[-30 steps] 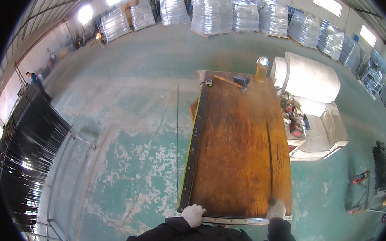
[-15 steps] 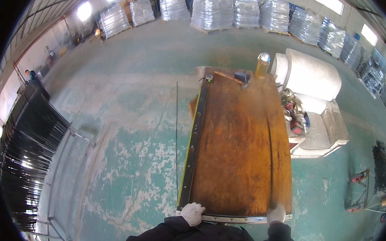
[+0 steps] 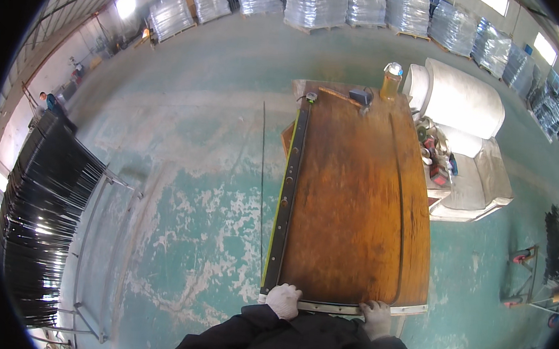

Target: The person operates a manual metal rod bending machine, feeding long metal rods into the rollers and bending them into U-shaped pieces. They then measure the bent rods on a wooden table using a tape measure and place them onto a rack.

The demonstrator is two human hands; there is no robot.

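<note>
A wooden-topped table [image 3: 356, 200] stands before me, with a metal strip [image 3: 328, 307] along its near edge. My left hand [image 3: 283, 301], in a whitish work glove, is closed over that edge at the near left corner, beside the end of a black metal bar with holes [image 3: 283, 207]. My right hand [image 3: 376, 318], gloved too, has its fingers curled over the strip further right. Along the bar's left side runs a yellow tape, its tape measure case [image 3: 311, 97] at the far end. Both palms are hidden.
A hammer [image 3: 341, 97], a dark block [image 3: 360, 97] and a bottle of yellowish liquid [image 3: 391, 81] are at the table's far end. Right of it stands a worn sofa [image 3: 469, 183] with power tools [image 3: 438, 164] beside. Black rods [image 3: 43, 221] hang on a rack at left; a person [image 3: 54, 104] stands beyond.
My right hand has moved left along the near edge, away from the right corner. The left hand stays near its corner. The whole view has shifted slightly.
</note>
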